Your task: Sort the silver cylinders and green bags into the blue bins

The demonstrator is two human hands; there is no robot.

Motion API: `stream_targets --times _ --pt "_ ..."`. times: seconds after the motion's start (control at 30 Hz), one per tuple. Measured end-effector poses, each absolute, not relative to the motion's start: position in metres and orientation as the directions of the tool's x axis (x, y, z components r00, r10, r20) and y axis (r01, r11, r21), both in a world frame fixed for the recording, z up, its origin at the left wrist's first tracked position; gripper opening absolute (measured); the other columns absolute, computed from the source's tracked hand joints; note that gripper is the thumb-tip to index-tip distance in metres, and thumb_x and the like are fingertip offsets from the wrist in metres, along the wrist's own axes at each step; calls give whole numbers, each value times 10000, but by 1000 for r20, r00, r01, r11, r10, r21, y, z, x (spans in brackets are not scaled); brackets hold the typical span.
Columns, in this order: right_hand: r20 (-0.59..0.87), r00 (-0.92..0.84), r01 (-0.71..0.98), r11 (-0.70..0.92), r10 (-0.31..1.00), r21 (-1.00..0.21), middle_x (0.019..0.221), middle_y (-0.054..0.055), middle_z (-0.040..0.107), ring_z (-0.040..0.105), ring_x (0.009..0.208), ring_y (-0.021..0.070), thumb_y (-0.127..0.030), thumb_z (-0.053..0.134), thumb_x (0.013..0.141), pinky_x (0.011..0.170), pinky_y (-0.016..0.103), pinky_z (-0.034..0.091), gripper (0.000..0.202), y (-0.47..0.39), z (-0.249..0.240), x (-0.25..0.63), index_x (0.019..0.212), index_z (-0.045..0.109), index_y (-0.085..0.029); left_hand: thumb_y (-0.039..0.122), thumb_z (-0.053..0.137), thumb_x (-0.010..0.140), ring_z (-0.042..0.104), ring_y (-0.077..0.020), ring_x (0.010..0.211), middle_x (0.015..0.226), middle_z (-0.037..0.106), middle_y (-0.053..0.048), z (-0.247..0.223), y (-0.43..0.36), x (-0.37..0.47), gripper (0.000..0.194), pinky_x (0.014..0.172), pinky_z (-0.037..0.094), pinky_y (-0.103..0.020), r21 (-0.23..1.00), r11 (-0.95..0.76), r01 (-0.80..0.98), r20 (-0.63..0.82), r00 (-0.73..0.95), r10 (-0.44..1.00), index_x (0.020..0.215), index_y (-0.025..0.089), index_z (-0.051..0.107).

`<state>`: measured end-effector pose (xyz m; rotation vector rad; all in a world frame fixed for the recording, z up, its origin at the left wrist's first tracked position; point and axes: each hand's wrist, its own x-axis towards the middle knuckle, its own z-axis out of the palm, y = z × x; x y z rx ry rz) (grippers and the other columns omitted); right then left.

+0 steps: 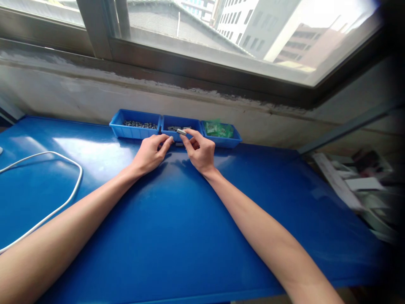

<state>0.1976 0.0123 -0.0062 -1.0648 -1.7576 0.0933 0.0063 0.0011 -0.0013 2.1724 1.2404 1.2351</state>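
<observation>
Between the thumb and fingertips of my right hand (201, 150) is a small grey metal piece (181, 132), held just in front of the middle blue bin (172, 134). My left hand (153, 152) is beside it on the left, its thumb and forefinger pinched together; whether anything tiny sits between them is hidden. Similar small grey pieces lie in the middle bin. Another short grey piece (179, 144) shows low between my hands, near the bin's front. The left blue bin (133, 132) contains many small dark metal parts (141, 124).
The right blue bin (223, 142) holds green plastic packets (218, 128). A white cable (68, 158) loops across the left of the blue table (177, 236). Behind the bins stand a wall and window frame (190, 63). Papers and clutter (363, 183) lie past the table's right edge.
</observation>
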Motion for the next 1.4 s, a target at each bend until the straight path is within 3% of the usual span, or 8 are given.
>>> stream_targets --times 0.1,0.2,0.3,0.43,0.6,0.8,1.0,1.4 --pt "684 79 639 489 725 -593 624 -12 673 644 564 171 -460 605 994 644 289 520 304 19 -8 201 1123 754 -229 441 449 1062 605 -288 1233 1321 714 -117 -3 -3 8 427 1108 438 -427 405 -715 571 511 507 694 1243 173 727" --pt "618 117 626 425 778 -654 673 20 731 712 639 215 -414 610 977 675 316 554 294 25 -10 202 1139 758 -218 492 396 1074 447 -343 1424 1551 550 -93 -3 -7 10 515 1176 371 -542 314 -723 615 372 621 690 1475 228 584" --pt "584 110 615 407 804 -676 726 37 761 741 693 233 -390 600 967 728 339 576 285 27 -11 202 1120 768 -218 506 346 1085 396 -371 1465 1613 477 -79 -2 -10 10 552 1162 363 -589 267 -711 651 291 649 703 1553 252 491" --pt "587 69 609 432 806 -665 762 36 767 744 716 230 -371 573 973 746 335 568 259 24 -9 201 1055 770 -224 473 360 1088 438 -353 1447 1558 538 -103 0 -10 11 523 1149 382 -551 238 -725 646 302 660 688 1505 222 552" --pt "586 96 611 417 805 -673 701 15 726 710 662 203 -373 559 977 694 300 536 249 21 -6 200 1000 756 -224 380 445 1061 595 -299 1290 1415 631 -140 -5 -8 10 431 1066 481 -457 265 -711 651 415 589 693 1371 175 663" --pt "586 62 579 449 808 -680 649 -8 682 654 580 169 -380 563 978 633 280 491 251 20 -4 200 992 750 -213 264 534 1002 710 -237 1022 1162 738 -112 -12 1 5 296 947 551 -346 423 -703 571 519 483 705 1104 163 792" --pt "584 45 581 454 811 -675 614 -16 654 621 546 160 -379 565 979 607 279 480 246 20 -4 200 995 745 -211 303 544 1005 739 -253 1000 1120 784 -98 -9 3 3 302 907 549 -341 517 -652 554 515 408 754 1169 193 772" --pt "602 -17 575 501 798 -647 581 -30 635 580 494 145 -358 578 974 561 277 457 217 16 -2 198 993 746 -221 307 487 1016 675 -156 760 905 755 -60 -2 1 4 363 778 519 -256 706 -538 461 499 217 839 1283 172 692"
